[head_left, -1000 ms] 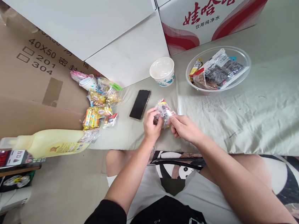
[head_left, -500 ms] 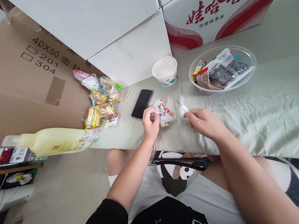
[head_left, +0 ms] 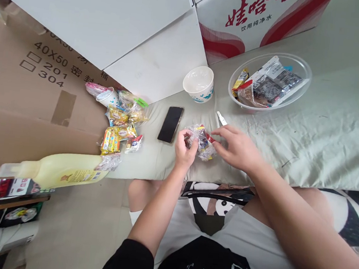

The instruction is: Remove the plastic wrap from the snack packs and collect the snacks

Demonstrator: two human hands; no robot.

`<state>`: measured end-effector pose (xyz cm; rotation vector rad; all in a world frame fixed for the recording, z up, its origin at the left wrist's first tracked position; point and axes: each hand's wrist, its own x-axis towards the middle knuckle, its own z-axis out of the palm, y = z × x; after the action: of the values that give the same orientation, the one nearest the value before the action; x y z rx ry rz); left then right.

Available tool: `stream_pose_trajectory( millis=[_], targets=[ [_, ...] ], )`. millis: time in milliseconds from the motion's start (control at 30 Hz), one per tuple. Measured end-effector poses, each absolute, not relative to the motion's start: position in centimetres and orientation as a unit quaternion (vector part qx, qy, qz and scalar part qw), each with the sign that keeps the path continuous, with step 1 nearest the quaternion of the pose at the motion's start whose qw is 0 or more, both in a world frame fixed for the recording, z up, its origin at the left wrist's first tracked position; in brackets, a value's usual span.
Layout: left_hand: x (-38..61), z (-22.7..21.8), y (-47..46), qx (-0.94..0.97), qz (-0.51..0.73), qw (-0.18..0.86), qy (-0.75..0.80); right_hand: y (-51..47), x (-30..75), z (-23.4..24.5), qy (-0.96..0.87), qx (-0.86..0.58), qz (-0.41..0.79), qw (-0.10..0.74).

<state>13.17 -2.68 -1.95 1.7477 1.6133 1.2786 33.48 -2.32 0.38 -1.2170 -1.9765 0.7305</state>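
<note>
My left hand (head_left: 186,149) is closed, thumb and fingers pinching the left side of a crinkled clear plastic bag (head_left: 202,143) with red, yellow and blue wrappers showing in it. From the other side my right hand (head_left: 237,149) reaches in with its fingers apart, the fingertips at the bag's right edge; whether they press on it I cannot tell. Just beyond the right fingers lies a slim white tool (head_left: 221,118), its near end by the hand and its exact kind unclear. A dark phone (head_left: 170,124) rests flat to the left of the bag.
A white paper bowl (head_left: 199,84) stands against the white boxes. To its right is a clear plastic basin (head_left: 302,94) with snack packets. Several small snack packs (head_left: 120,130) lie at the left, near a yellow bottle (head_left: 69,169) on its side and a cardboard box (head_left: 20,88).
My right hand has put down the white tool and moved to the bag with its fingers spread. My left hand and the bag have shifted slightly right.
</note>
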Motion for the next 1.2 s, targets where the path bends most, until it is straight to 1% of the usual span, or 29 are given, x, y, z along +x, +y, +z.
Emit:
stream_pose_trajectory(
  millis=[100,167,267,367,433,500,533,600,667,733,800,867,967,1067,1133,1200],
  targets=[
    [13.2,-1.7,-2.6,0.620,0.461,0.223,0.595,-2.6,32.9,0.3,-0.808,-0.368,0.308,0.342],
    [13.3,-1.6,-2.6,0.613,0.460,0.233,0.599,-2.6,32.7,0.1,-0.829,-0.342,0.303,0.324],
    [13.3,-1.6,-2.5,0.595,0.463,0.253,0.607,-2.5,32.7,0.2,-0.838,-0.366,0.285,0.288],
    [13.2,-1.9,-2.5,0.565,0.483,0.267,0.614,-2.4,33.0,0.4,-0.821,-0.434,0.251,0.272],
    [13.1,-2.2,-2.4,0.543,0.504,0.270,0.615,-2.3,33.3,0.6,-0.788,-0.497,0.218,0.291],
    [12.9,-2.5,-2.3,0.522,0.524,0.272,0.616,-2.2,33.6,0.9,-0.746,-0.546,0.186,0.333],
    [12.8,-2.5,-2.3,0.512,0.533,0.271,0.617,-2.3,33.7,1.0,-0.734,-0.549,0.179,0.357],
    [12.8,-2.5,-2.3,0.500,0.551,0.260,0.616,-2.4,33.8,1.2,-0.743,-0.509,0.189,0.391],
    [12.8,-2.4,-2.3,0.501,0.565,0.236,0.612,-2.4,33.6,1.2,-0.775,-0.451,0.213,0.388],
    [13.0,-2.2,-2.4,0.514,0.565,0.212,0.609,-2.5,33.4,1.0,-0.797,-0.437,0.225,0.351],
    [13.1,-2.1,-2.5,0.531,0.553,0.198,0.610,-2.4,33.3,0.8,-0.801,-0.459,0.225,0.312],
    [13.2,-2.2,-2.7,0.545,0.540,0.188,0.613,-2.2,33.3,0.6,-0.789,-0.489,0.221,0.300],
    [13.1,-2.3,-2.9,0.577,0.519,0.161,0.609,-2.0,33.4,0.7,-0.754,-0.530,0.211,0.326],
    [13.1,-2.0,-2.9,0.665,0.443,0.132,0.586,-2.0,33.5,1.0,-0.717,-0.567,0.188,0.359],
    [13.2,-1.7,-2.9,0.712,0.390,0.139,0.567,-2.2,33.5,1.4,-0.691,-0.589,0.167,0.385],
    [13.4,-1.5,-2.8,0.720,0.369,0.158,0.566,-2.7,33.6,2.0,-0.666,-0.601,0.161,0.412]
  ],
)
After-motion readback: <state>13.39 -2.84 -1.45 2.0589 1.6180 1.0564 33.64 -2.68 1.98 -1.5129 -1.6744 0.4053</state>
